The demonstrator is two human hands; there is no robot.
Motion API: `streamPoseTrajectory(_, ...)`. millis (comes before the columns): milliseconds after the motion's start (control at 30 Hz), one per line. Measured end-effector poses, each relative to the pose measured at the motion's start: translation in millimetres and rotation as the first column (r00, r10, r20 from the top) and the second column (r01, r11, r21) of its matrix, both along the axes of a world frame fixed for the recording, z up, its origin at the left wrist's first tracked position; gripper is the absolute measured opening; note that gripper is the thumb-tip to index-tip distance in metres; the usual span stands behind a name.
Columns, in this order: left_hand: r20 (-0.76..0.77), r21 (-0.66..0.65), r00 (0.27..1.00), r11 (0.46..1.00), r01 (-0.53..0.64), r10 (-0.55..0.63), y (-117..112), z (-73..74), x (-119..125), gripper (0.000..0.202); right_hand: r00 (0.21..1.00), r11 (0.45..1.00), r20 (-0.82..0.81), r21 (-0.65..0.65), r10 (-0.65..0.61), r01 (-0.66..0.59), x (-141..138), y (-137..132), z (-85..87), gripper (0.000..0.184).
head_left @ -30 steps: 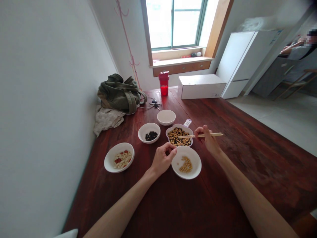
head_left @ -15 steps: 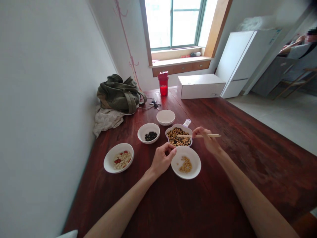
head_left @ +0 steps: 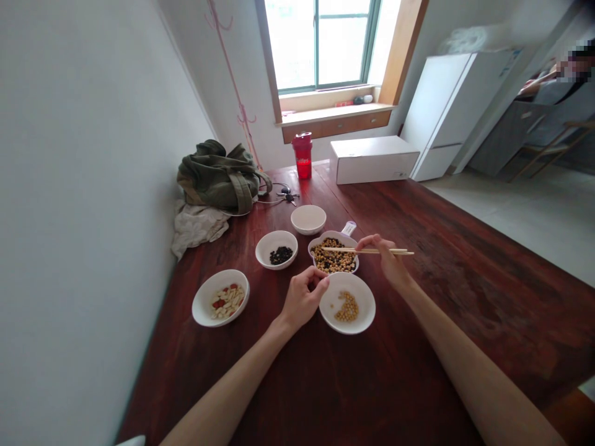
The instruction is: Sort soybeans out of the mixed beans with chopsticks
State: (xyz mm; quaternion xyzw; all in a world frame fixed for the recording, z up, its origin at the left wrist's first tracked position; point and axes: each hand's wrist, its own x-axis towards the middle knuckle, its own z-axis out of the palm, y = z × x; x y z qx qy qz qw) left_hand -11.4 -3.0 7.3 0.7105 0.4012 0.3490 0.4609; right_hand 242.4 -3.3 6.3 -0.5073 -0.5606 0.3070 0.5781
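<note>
My right hand (head_left: 387,259) is closed around a pair of chopsticks (head_left: 372,250). Their tips lie over the mixed black and yellow beans (head_left: 332,260) in a white handled dish (head_left: 348,228). My left hand (head_left: 304,293) is closed at the left rim of a white bowl (head_left: 367,316), thumb and fingers pinching that edge. Inside this bowl is a small heap of yellow soybeans (head_left: 348,306). To the left, another white bowl (head_left: 263,244) contains black beans (head_left: 281,254). Whether the chopstick tips grip a bean is too small to tell.
A bowl (head_left: 199,303) with pale and red pieces stands at the left, and a further white bowl (head_left: 308,220) at the back. Beyond are a green bag (head_left: 218,176), keys (head_left: 289,197), a red bottle (head_left: 304,158) and a white box (head_left: 374,162). A person (head_left: 553,93) is far right.
The chopstick tips have shifted slightly left and toward the far side of the bean dish. My left hand keeps its place on the bowl rim. The whole view has shifted a little.
</note>
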Motion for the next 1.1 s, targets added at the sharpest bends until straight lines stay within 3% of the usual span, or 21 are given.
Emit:
streamPoseTrajectory(100,-0.001,-0.001,1.000,1.000,0.002,-0.002,0.1,-0.3,0.0,0.030,0.995,0.998,-0.096,-0.059,-0.001,-0.005,-4.7,0.7,-1.8,0.071)
streamPoseTrajectory(300,-0.001,-0.004,1.000,1.000,0.010,-0.010,0.0,-0.2,-0.4,0.029,0.997,0.994,-0.076,-0.113,0.005,-0.014,-22.7,-0.8,-5.7,0.078)
streamPoseTrajectory(500,0.007,-0.003,1.000,1.000,0.008,-0.008,-0.9,0.7,0.5,0.029,0.999,0.997,-0.039,-0.077,-0.004,0.001,-33.7,-2.8,-5.6,0.075)
streamPoseTrajectory(733,-0.001,0.006,1.000,1.000,0.001,-0.001,-0.7,0.6,0.4,0.027,0.989,0.993,0.091,0.022,-0.116,0.114,-33.2,-1.6,-6.2,0.066)
streamPoseTrajectory(967,0.001,0.014,1.000,1.000,0.007,-0.007,-1.4,1.1,0.5,0.027,0.965,0.967,-0.062,-0.004,-0.254,0.255,-17.8,2.0,-10.5,0.064)
streamPoseTrajectory(1100,0.013,0.040,1.000,0.999,0.000,-0.001,-3.0,0.5,-0.1,0.025,0.945,0.959,-0.204,0.063,-0.257,0.275,-18.0,-2.4,4.2,0.061)
